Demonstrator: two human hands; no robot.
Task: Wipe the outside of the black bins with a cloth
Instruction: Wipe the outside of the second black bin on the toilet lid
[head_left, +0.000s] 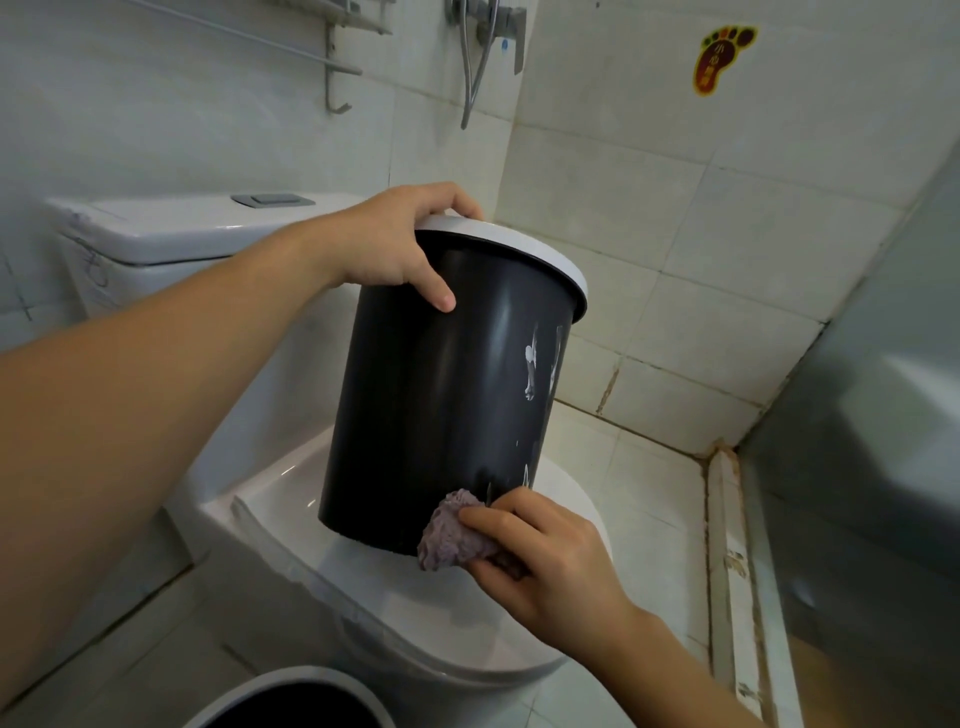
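Standing near-upright, black bin (441, 395) tilts rim-right; L hand (395, 244) fingers grip rim, R hand (545, 556) pinches cloth (452, 535).

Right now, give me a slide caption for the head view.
Left hand steadies a black bin on the toilet lid while the right hand presses a cloth to its lower side.

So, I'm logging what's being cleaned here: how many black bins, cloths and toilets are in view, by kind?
Black bins: 2, one held over the toilet lid, one at the bottom edge
Cloths: 1, purple, in the right hand
Toilets: 1
Total: 4
The left hand grips the held bin's white rim.
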